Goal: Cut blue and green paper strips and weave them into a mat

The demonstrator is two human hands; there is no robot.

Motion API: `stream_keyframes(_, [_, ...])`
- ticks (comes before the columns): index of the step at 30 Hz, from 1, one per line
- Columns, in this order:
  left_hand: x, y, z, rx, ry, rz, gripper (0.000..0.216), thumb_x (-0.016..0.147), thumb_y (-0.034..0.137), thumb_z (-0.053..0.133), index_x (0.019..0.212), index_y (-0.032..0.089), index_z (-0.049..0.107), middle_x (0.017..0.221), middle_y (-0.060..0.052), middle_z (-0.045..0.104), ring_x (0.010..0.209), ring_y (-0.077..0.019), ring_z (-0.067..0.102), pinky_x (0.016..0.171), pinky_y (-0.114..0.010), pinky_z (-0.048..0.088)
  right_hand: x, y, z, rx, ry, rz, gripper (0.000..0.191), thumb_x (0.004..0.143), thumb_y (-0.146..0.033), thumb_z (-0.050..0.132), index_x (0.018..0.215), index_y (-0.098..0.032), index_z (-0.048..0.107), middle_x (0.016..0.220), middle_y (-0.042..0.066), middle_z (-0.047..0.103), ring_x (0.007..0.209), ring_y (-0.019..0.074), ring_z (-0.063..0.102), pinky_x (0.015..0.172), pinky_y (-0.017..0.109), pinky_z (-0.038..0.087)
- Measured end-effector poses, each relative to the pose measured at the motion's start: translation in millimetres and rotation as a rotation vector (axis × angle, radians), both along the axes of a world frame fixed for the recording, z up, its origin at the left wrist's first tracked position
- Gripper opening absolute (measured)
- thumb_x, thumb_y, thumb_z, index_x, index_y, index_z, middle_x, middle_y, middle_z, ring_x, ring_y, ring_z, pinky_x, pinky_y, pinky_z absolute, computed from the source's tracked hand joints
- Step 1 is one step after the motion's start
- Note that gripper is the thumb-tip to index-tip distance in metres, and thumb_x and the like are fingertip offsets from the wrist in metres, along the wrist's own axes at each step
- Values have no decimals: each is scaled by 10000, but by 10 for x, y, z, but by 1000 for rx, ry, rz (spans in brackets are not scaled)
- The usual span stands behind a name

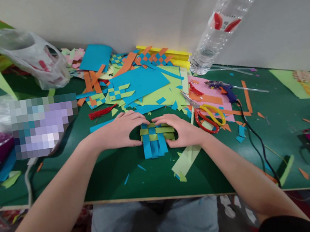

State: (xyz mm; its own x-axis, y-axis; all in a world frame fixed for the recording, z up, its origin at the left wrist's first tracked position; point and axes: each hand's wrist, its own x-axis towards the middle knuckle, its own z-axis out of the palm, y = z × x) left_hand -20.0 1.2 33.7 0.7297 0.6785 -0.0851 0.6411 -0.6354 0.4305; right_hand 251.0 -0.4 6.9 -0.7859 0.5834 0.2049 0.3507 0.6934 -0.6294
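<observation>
A small weave of blue and green paper strips (155, 146) lies flat on the table in front of me. The blue strips run toward me, crossed by green ones near the top. My left hand (125, 129) grips its left and upper edge with curved fingers, thumb at the left side. On the other side my right hand (181, 129) holds the upper and right edge between fingers and thumb, around the green strip ends. My fingers partly hide the weave's top corners. A pale green strip (187, 161) lies beside my right wrist.
Scissors (208, 116) with red and yellow handles lie to the right, near a blue glue gun (225, 90) with a black cord. Behind are paper sheets (141, 81) and woven pieces. A large plastic bottle (223, 25) leans against the wall. A red tassel (102, 112) lies left.
</observation>
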Motion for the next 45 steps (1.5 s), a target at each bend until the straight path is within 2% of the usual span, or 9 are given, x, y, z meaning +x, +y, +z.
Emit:
stream_keyframes(10, [0,3,4,14,25,-5,507,840,432,616,1305,249,531,1359,-73,534,1276,-279,435,1060,-416,307,0,-15,12,7,-16,-19,544,751,-122,594,1273,-219,472,1415,107,517,1302,265,469,1104,489,377])
stream_keyframes(16, [-7,-4,17,-13,26,-2,587,828,490,627,1344,244,498,1393,-86,503,1298,-296,424,1068,-435,324,3,-19,-19,42,3,-16,566,754,-84,547,1293,-229,452,1404,102,525,1301,264,474,1099,503,385])
stream_keyframes(22, [-27,-13,-5,-13,0,-22,591,813,270,578,1391,265,454,1458,-68,452,1337,-276,410,1097,-435,332,-3,3,-38,227,-6,-91,436,790,-41,439,1184,-212,512,1292,93,615,1217,249,536,1066,495,413])
stream_keyframes(27, [23,42,-95,165,-18,67,478,848,130,437,1307,219,537,1343,-79,569,1254,-243,503,1060,-438,360,-6,9,-59,462,-35,-149,342,813,-39,439,1097,-178,570,1169,101,686,1122,244,606,1080,488,395])
stream_keyframes(31, [108,62,-194,423,-28,133,356,911,141,405,1206,170,601,1189,-86,671,1133,-249,598,930,-421,430,6,22,-78,571,-56,-196,322,836,-49,450,1092,-183,591,1140,86,704,1096,224,623,1090,476,381])
stream_keyframes(34, [195,-12,-186,647,20,114,326,938,137,399,1161,123,637,1078,-106,707,998,-265,647,837,-421,457,23,18,-21,681,-123,-224,303,861,-72,447,1089,-187,611,1129,85,712,1069,232,625,1083,500,374])
stream_keyframes(37, [266,-157,-91,796,95,36,318,932,123,440,1178,98,641,1017,-122,715,935,-273,655,805,-427,467,10,-49,133,800,-271,-181,241,908,-119,442,1042,-157,638,1077,98,721,1004,244,625,1056,498,388])
stream_keyframes(41, [300,-329,-17,859,51,8,249,918,129,492,1093,112,668,956,-87,722,886,-245,656,794,-401,483,-73,-202,287,758,-257,-286,197,915,-136,468,1005,-148,643,958,68,725,952,223,626,1036,450,400])
stream_keyframes(45, [239,-330,-134,814,-88,64,191,926,158,508,1033,133,664,978,-71,721,915,-218,650,815,-359,496,-116,-271,191,724,-156,-383,195,899,-131,496,1038,-151,631,991,78,720,927,221,617,985,441,420])
